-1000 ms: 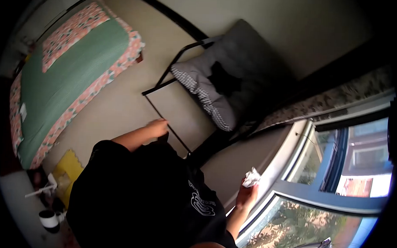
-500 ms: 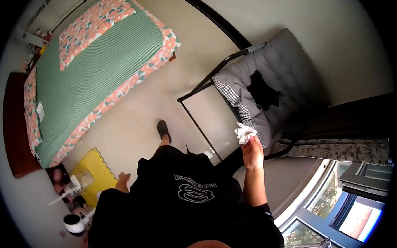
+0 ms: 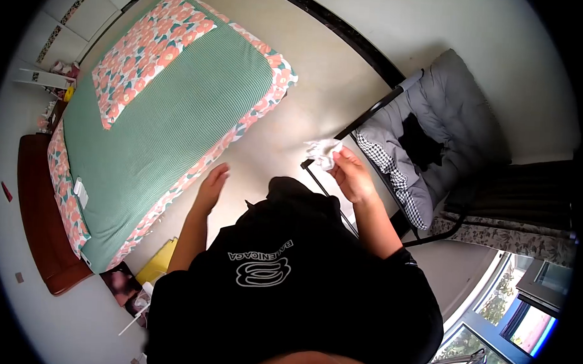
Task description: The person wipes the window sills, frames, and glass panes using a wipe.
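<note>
A crumpled white tissue [image 3: 323, 152] is pinched between the thumb and fingers of my right hand [image 3: 353, 176]. It is raised in front of me, close to the metal frame of the grey cushioned chair [image 3: 480, 105]. My left hand [image 3: 213, 184] holds nothing. Its fingers are stretched forward over the floor, near the floral edge of the bed [image 3: 185, 114].
On the bed lies a floral pillow [image 3: 148, 55], with a wooden headboard [image 3: 46, 225] at the left. A black star-shaped patch [image 3: 420, 143] shows on the chair's cushion. Low left is a yellow item [image 3: 157, 262]; a patterned curtain [image 3: 514, 240] and window [image 3: 502, 298] are right.
My right hand has brought the tissue up and to the left. My left hand has risen from low at my side to in front of me. The bed and chair have shifted in view.
</note>
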Demonstrator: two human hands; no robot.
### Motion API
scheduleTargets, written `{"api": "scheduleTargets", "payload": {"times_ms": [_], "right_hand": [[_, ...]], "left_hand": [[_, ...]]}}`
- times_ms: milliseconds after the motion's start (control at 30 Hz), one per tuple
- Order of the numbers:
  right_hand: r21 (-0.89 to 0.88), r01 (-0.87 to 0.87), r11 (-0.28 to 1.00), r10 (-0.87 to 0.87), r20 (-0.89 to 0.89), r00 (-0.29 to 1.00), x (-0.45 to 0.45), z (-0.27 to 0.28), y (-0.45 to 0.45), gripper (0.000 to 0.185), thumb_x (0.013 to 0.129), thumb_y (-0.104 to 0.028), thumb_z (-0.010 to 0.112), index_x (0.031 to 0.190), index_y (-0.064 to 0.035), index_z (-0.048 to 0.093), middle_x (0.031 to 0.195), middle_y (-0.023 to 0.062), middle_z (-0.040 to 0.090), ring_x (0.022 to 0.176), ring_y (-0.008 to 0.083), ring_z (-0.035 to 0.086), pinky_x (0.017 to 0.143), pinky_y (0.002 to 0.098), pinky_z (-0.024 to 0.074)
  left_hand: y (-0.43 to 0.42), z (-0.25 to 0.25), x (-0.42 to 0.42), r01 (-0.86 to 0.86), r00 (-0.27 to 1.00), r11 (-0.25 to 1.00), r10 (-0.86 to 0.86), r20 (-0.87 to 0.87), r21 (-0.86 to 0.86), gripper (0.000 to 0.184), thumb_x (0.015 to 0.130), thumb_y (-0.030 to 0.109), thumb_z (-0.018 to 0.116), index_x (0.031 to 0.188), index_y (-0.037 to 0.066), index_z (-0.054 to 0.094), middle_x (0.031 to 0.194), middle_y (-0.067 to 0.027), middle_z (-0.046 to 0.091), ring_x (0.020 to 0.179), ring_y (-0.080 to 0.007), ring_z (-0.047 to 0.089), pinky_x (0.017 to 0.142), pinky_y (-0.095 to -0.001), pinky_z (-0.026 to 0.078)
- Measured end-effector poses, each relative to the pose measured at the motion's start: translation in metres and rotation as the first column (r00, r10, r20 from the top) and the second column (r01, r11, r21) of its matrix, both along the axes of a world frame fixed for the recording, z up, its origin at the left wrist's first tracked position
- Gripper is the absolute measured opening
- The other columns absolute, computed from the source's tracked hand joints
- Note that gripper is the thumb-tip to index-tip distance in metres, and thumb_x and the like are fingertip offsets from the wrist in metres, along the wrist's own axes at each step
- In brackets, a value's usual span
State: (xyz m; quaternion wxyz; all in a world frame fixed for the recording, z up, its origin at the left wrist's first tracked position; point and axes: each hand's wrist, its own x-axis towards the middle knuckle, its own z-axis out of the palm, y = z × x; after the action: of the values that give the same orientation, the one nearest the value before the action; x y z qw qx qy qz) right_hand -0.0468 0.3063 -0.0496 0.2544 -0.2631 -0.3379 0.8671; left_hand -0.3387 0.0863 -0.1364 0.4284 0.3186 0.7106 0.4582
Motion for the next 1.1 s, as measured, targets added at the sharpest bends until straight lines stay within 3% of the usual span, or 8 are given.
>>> {"api": "scheduleTargets", "payload": {"times_ms": [167, 400, 500, 600, 667, 867, 933, 1100], "right_hand": [[0.043, -0.381, 0.923, 0.384, -0.096, 0.918, -0.063, 0.004, 0.017, 0.027, 0.094, -0.016, 0.050, 0.116, -0.0003, 0.053, 0.111, 0.0084, 0.060, 0.104, 0.0168, 0.057, 0.091, 0.0303, 0.0439], [0.250, -0.502, 0.828, 0.480, 0.147, 0.865, -0.134, -0.048, 0.080, 0.021, 0.090, -0.012, 0.058, 0.109, -0.0034, 0.054, 0.088, 0.0028, 0.062, 0.081, 0.0098, 0.057, 0.071, 0.0225, 0.0450], [0.517, -0.496, 0.698, 0.222, 0.503, 0.836, -0.141, -0.026, 0.129, 0.023, 0.089, -0.014, 0.060, 0.108, -0.0035, 0.053, 0.084, 0.0057, 0.064, 0.078, 0.0079, 0.057, 0.068, 0.0218, 0.0446], [0.671, -0.501, 0.548, -0.073, 0.634, 0.770, -0.138, -0.062, 0.190, 0.023, 0.086, -0.020, 0.061, 0.106, -0.0083, 0.056, 0.088, 0.0124, 0.066, 0.078, 0.0259, 0.062, 0.067, 0.0340, 0.0465], [0.638, -0.468, 0.611, -0.129, 0.664, 0.736, -0.136, -0.056, 0.237, 0.021, 0.083, -0.020, 0.061, 0.101, -0.0093, 0.057, 0.088, 0.0144, 0.064, 0.081, 0.0345, 0.060, 0.069, 0.0394, 0.0467], [0.805, -0.533, 0.259, -0.455, 0.589, 0.668, -0.146, -0.025, 0.379, 0.017, 0.074, -0.011, 0.063, 0.091, -0.0096, 0.058, 0.083, 0.0106, 0.057, 0.076, 0.0328, 0.058, 0.068, 0.0414, 0.0468], [0.834, -0.548, 0.064, -0.556, 0.485, 0.674, -0.157, -0.024, 0.416, 0.017, 0.073, -0.011, 0.064, 0.089, -0.0104, 0.058, 0.085, 0.0078, 0.057, 0.077, 0.0290, 0.058, 0.071, 0.0400, 0.0460], [0.830, -0.557, 0.029, -0.492, 0.497, 0.715, -0.213, -0.033, 0.485, 0.028, 0.071, -0.010, 0.067, 0.097, -0.0092, 0.059, 0.090, 0.0067, 0.059, 0.085, 0.0282, 0.057, 0.077, 0.0393, 0.0445]], "left_hand": [[0.093, 0.063, 0.030, 0.140, 0.922, 0.975, -0.191, 0.337, 0.171, 0.036, 0.097, 0.015, 0.043, 0.130, 0.001, 0.044, 0.116, -0.0095, 0.057, 0.100, -0.0159, 0.058, 0.090, -0.0297, 0.045], [0.160, 0.086, 0.000, 0.184, 0.895, 0.972, -0.104, 0.434, -0.149, 0.032, 0.094, 0.018, 0.048, 0.122, 0.002, 0.054, 0.101, -0.0063, 0.063, 0.093, -0.0166, 0.061, 0.076, -0.0252, 0.048], [0.219, 0.059, -0.014, 0.192, 0.859, 0.980, -0.143, 0.492, -0.051, 0.032, 0.094, 0.019, 0.050, 0.119, 0.000, 0.055, 0.101, -0.0048, 0.063, 0.092, -0.0154, 0.061, 0.078, -0.0243, 0.047], [0.305, 0.038, -0.026, 0.299, 0.810, 0.951, -0.213, 0.546, -0.073, 0.029, 0.094, 0.020, 0.052, 0.114, -0.001, 0.057, 0.097, -0.0034, 0.062, 0.087, -0.0118, 0.059, 0.079, -0.0245, 0.047], [0.370, 0.027, -0.026, 0.373, 0.758, 0.919, -0.225, 0.612, -0.124, 0.027, 0.094, 0.022, 0.052, 0.110, 0.001, 0.058, 0.092, -0.0026, 0.062, 0.082, -0.0107, 0.058, 0.075, -0.0238, 0.047], [0.547, 0.026, -0.039, 0.574, 0.530, 0.815, -0.441, 0.724, 0.076, 0.027, 0.093, 0.024, 0.053, 0.110, 0.003, 0.058, 0.092, -0.0014, 0.061, 0.080, -0.0079, 0.057, 0.071, -0.0223, 0.048], [0.584, 0.025, -0.046, 0.512, 0.531, 0.852, -0.415, 0.739, 0.110, 0.029, 0.093, 0.024, 0.054, 0.112, 0.003, 0.057, 0.096, -0.0020, 0.061, 0.085, -0.0085, 0.058, 0.075, -0.0224, 0.048], [0.642, 0.007, -0.086, 0.337, 0.568, 0.930, -0.325, 0.756, 0.146, 0.035, 0.093, 0.024, 0.055, 0.120, 0.003, 0.053, 0.108, -0.0029, 0.060, 0.097, -0.0109, 0.058, 0.086, -0.0246, 0.049]]}}
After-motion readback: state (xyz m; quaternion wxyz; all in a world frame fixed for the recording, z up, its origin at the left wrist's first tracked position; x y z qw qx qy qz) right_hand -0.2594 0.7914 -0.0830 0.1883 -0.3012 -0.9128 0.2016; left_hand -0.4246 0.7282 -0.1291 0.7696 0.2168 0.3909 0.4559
